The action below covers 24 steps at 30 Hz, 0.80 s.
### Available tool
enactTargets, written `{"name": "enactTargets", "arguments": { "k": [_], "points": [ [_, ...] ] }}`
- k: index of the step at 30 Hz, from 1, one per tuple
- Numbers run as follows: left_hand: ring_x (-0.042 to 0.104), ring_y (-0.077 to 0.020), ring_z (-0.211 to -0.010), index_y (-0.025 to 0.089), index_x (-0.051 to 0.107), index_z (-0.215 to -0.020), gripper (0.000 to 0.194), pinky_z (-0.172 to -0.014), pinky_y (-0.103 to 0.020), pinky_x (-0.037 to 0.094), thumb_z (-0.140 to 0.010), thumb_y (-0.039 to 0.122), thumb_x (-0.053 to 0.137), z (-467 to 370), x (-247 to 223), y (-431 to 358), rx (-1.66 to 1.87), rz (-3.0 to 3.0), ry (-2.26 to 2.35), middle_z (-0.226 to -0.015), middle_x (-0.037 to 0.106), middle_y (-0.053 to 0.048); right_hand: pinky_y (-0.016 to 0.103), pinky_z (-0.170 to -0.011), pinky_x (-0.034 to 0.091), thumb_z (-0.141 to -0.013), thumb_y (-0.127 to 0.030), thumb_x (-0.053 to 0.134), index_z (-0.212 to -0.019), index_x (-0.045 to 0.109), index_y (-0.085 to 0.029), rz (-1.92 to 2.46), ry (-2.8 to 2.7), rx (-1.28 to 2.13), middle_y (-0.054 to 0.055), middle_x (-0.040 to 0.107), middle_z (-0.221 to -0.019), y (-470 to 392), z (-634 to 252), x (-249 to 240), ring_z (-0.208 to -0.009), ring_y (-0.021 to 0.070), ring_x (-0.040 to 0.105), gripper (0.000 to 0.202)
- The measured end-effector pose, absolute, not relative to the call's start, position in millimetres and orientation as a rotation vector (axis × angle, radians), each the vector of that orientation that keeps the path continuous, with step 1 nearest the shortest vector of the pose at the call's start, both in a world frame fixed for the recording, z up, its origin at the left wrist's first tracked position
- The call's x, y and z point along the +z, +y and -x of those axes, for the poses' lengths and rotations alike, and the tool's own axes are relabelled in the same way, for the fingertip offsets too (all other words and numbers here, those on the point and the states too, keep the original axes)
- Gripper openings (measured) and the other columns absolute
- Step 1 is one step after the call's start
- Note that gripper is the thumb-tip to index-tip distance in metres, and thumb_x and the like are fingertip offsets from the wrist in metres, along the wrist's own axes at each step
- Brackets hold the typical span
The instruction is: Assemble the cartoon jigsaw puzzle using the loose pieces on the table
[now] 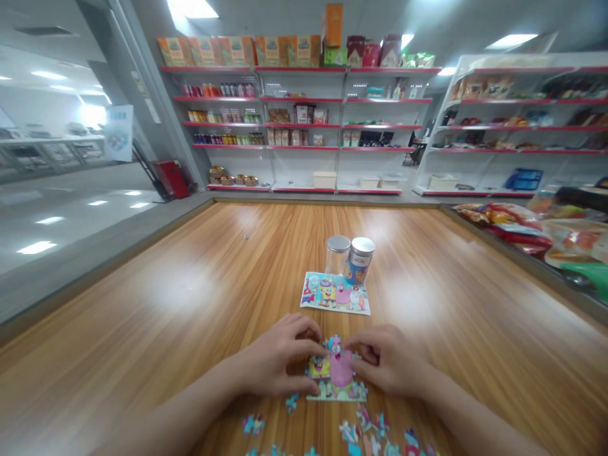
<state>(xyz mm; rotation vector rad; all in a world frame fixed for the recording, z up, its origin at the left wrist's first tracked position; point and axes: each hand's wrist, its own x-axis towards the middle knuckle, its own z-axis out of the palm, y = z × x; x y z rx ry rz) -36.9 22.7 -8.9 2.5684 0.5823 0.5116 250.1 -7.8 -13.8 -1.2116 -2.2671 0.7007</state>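
Observation:
A partly joined jigsaw puzzle point(341, 373) lies flat on the wooden table, with a pink starfish figure and a yellow sponge figure. At its left side is my left hand point(280, 354), thumb and index finger spread apart, their tips touching the pieces. My right hand point(392, 361) is curled against the right edge, thumb and index fingertip on the puzzle. Loose jigsaw pieces point(351, 436) are scattered nearer to me, with a piece point(292, 403) just below my left hand. Beyond the hands lies a printed picture sheet point(335, 309) showing the same cartoon figures.
Behind the sheet stand a clear jar point(337, 258) with a silver lid and a printed can point(361, 258). A tiny object point(246, 236) sits farther left on the table point(142, 304). Packaged goods point(513, 228) lie beyond the right edge; stocked shelves point(304, 147) stand behind.

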Motion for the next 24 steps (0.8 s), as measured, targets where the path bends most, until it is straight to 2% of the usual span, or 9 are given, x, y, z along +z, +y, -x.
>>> {"name": "enactTargets", "arguments": {
  "k": [5, 11, 14, 18, 24],
  "points": [
    [0.055, -0.0256, -0.114, 0.026, 0.067, -0.125, 0.037, -0.1, -0.042, 0.047, -0.092, 0.043, 0.068, 36.4, -8.5, 24.2, 0.509, -2.561, 0.631, -0.123, 0.058, -0.011, 0.026, -0.056, 0.036, -0.09, -0.03, 0.062, -0.099, 0.075, -0.025, 1.282, -2.19, 0.615, -0.003, 0.055, -0.06, -10.5, -250.3, -16.5, -0.055, 0.0137, 0.051, 0.016],
    [0.055, -0.0272, -0.115, 0.026, 0.055, -0.14, 0.061, -0.101, -0.044, 0.047, -0.086, 0.048, 0.073, 38.7, -4.2, 21.5, 0.472, -2.59, 0.549, -0.128, 0.058, -0.012, 0.031, -0.068, 0.047, -0.088, -0.028, 0.063, -0.103, 0.071, -0.024, 1.203, -2.215, 0.609, 0.005, 0.062, -0.086, -32.1, -259.3, -5.3, -0.076, 0.019, 0.06, 0.018],
    [0.054, -0.0274, -0.116, 0.028, 0.057, -0.138, 0.058, -0.1, -0.044, 0.048, -0.086, 0.047, 0.073, 39.6, -5.4, 22.3, 0.438, -2.62, 0.524, -0.129, 0.057, -0.011, 0.034, -0.08, 0.051, -0.083, -0.024, 0.067, -0.11, 0.069, -0.024, 1.122, -2.268, 0.628, 0.007, 0.062, -0.101, -33.7, -258.4, -1.5, -0.09, 0.0213, 0.062, 0.028],
    [0.055, -0.0264, -0.114, 0.025, 0.061, -0.133, 0.05, -0.098, -0.043, 0.048, -0.088, 0.044, 0.072, 39.1, -9.4, 23.8, 0.468, -2.633, 0.524, -0.125, 0.058, -0.012, 0.035, -0.083, 0.052, -0.08, -0.024, 0.072, -0.113, 0.068, -0.024, 1.119, -2.317, 0.599, 0.006, 0.06, -0.103, -28.0, -257.6, -6.8, -0.091, 0.0212, 0.062, 0.033],
    [0.055, -0.0262, -0.114, 0.023, 0.063, -0.132, 0.048, -0.099, -0.043, 0.048, -0.09, 0.044, 0.071, 36.9, -11.8, 25.1, 0.489, -2.656, 0.553, -0.124, 0.058, -0.012, 0.034, -0.082, 0.052, -0.089, -0.023, 0.067, -0.113, 0.069, -0.023, 1.086, -2.296, 0.571, 0.006, 0.06, -0.103, -24.5, -260.8, -13.6, -0.091, 0.0194, 0.062, 0.025]
  ]
}}
